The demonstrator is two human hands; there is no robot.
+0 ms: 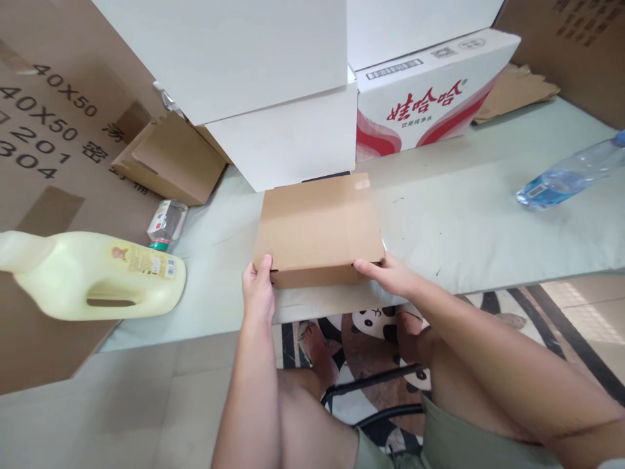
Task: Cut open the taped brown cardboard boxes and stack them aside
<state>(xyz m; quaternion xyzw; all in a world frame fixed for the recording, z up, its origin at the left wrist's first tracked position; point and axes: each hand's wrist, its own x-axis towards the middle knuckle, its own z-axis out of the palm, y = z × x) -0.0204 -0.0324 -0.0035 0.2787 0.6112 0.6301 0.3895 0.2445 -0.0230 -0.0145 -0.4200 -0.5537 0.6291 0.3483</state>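
A closed brown cardboard box (pixel 317 221) lies flat on the pale green cloth-covered table, close to its front edge. My left hand (pixel 258 286) grips the box's front left corner, thumb on the top edge. At the front right corner my right hand (pixel 385 270) holds it the same way, with the thumb pressed along the front edge. The fingers beneath and behind the corners are hidden. Just behind the box, a thin dark edge of something (pixel 326 176) shows below a white box.
White boxes (pixel 283 143) and a red-and-white carton (pixel 424 104) stand behind. A yellow jug (pixel 63 273), a small green-capped bottle (pixel 166 221) and an open brown box (pixel 180 159) are at left. A water bottle (pixel 561 182) lies at right, flattened cardboard (pixel 517 94) behind it.
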